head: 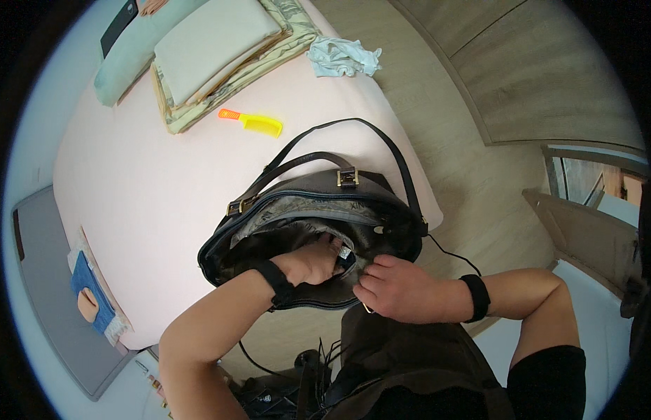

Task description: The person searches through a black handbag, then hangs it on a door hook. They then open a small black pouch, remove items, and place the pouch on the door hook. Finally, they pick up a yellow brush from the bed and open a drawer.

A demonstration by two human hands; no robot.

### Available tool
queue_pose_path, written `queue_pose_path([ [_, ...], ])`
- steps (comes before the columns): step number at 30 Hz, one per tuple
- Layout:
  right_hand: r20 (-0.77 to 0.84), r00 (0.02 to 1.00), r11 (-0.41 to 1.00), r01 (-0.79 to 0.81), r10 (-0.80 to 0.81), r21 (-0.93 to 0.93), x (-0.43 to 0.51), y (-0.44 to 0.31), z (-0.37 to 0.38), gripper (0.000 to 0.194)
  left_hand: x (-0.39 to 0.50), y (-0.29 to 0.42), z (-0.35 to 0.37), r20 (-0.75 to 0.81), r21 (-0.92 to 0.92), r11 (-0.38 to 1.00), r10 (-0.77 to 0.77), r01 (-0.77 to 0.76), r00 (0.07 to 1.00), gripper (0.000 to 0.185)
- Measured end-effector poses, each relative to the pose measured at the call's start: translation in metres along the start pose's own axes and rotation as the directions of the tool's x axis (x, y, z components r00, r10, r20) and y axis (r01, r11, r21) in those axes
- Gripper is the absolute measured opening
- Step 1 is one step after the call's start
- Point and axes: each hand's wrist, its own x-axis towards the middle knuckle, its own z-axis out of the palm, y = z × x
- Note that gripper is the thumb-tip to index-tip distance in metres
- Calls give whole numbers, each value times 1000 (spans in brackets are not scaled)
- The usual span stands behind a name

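A dark leather handbag (304, 185) stands unzipped at the edge of the bed, its opening turned up towards me. My left hand (311, 264) reaches down inside it, fingertips partly hidden by the lining. Beside those fingers shows a small dark item with a white label (345, 252); whether I grip it is unclear. My right hand (396, 289) closes on the near right rim and lining of the bag. The patterned grey lining (283, 215) bears printed writing. Both carrying handles and the long shoulder strap (357, 122) loop over the far side.
A yellow comb with an orange handle (257, 123) lies on the pink bed sheet (147, 173). Beyond it are folded bedding (215, 47), a pale green pillow (121, 76) and a crumpled light-blue cloth (344, 56). Below, dark bags and cords (283, 388) crowd the floor.
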Motion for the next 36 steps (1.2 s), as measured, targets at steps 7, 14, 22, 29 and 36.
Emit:
queue_pose_path([
  [7, -29, 1000, 1000, -5, 5, -9, -7, -3, 4, 14, -28, -8, -13, -177, -105, 968, 206, -227, 962, 41],
  [14, 187, 982, 994, -54, 35, 99, 4, -2, -15, 22, -146, -24, 0, -411, -209, 961, 84, -184, 908, 48],
  [22, 698, 708, 976, -57, -107, 208, 79, 30, -52, 21, -146, -32, 75, -648, 204, 975, 69, 86, 758, 49],
  [29, 854, 520, 989, -133, 17, 62, 103, 61, -35, 15, -152, -29, 79, -680, 76, 997, 47, 7, 732, 49],
  [36, 915, 393, 957, -288, 95, 24, 100, 63, -7, 21, -132, -17, 45, -539, -271, 903, 144, -333, 830, 48],
])
